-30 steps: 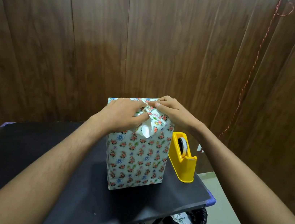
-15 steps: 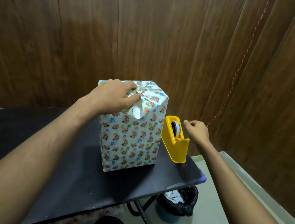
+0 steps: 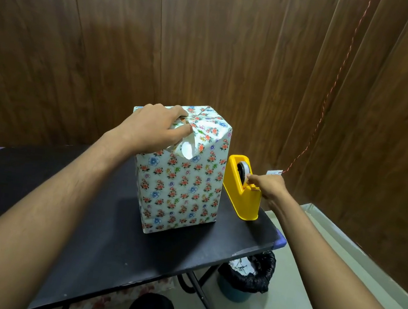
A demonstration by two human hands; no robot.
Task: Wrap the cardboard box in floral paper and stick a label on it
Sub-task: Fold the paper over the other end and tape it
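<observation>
The box (image 3: 180, 187), covered in white floral paper, stands upright on the black table (image 3: 112, 241). My left hand (image 3: 154, 129) lies on its top and presses the folded paper flaps down; one loose flap curls up white beside my thumb. A yellow tape dispenser (image 3: 240, 193) stands just right of the box. My right hand (image 3: 266, 185) is at the dispenser's cutter end, fingertips pinching the tape end by the roll. No label is in view.
Wood-panelled walls close in behind and to the right, with a red string (image 3: 336, 81) hanging down. A bin with a black liner (image 3: 246, 275) sits on the floor under the table's right corner. Floral paper (image 3: 122, 297) lies below the table's front edge.
My right hand left the box top, swung right and now reaches the tape dispenser's cutter. My left hand stays pressing the flaps on the box.
</observation>
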